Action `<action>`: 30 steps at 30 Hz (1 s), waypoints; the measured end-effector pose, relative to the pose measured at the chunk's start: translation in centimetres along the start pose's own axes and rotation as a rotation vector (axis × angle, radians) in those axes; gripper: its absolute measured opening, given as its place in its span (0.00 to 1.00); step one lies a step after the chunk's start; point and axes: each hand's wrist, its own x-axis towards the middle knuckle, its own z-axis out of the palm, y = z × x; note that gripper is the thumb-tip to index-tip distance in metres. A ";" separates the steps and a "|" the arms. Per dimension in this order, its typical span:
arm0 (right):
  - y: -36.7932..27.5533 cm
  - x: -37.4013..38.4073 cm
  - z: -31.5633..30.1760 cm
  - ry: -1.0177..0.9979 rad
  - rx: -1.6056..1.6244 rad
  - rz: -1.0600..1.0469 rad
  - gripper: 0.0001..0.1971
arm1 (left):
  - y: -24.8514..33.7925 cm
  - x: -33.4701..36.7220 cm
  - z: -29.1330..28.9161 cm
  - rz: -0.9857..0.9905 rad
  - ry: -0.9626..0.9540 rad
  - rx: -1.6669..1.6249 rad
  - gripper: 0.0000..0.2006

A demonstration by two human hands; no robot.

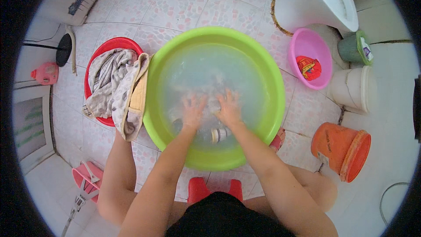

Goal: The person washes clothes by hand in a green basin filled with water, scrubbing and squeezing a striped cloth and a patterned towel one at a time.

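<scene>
A large lime-green basin (267,68) holds cloudy, bluish water. Both hands are partly under the surface near its middle. My left hand (193,110) has its fingers spread, and so does my right hand (229,107) beside it. Pale, submerged fabric (210,88) shows dimly around my fingers; its kind is hard to make out through the water. Close below my right hand a cream piece with dark stripes (220,134) breaks the surface. I see neither hand gripping anything.
Left of the basin, a red basin (90,72) holds a grey patterned cloth (115,77) that hangs over its rim. On the right are a pink basin (293,57) with a red packet, a white bucket (351,87), a tipped orange bucket (333,147) and a toilet (313,2).
</scene>
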 end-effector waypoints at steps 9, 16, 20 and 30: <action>4.4 7.1 3.7 0.110 0.558 0.287 0.21 | -0.4 6.5 -3.2 -0.114 -0.236 -0.280 0.28; -3.5 8.5 -6.8 0.318 0.710 0.560 0.20 | -2.2 10.8 1.9 -0.323 0.028 -0.642 0.22; -1.9 4.8 -4.7 0.352 0.895 -0.016 0.16 | -2.2 9.1 -7.5 -0.724 0.182 -1.616 0.24; 3.5 -3.9 -10.6 0.445 0.766 0.076 0.21 | -3.2 -0.2 -10.4 -0.356 0.504 -1.455 0.18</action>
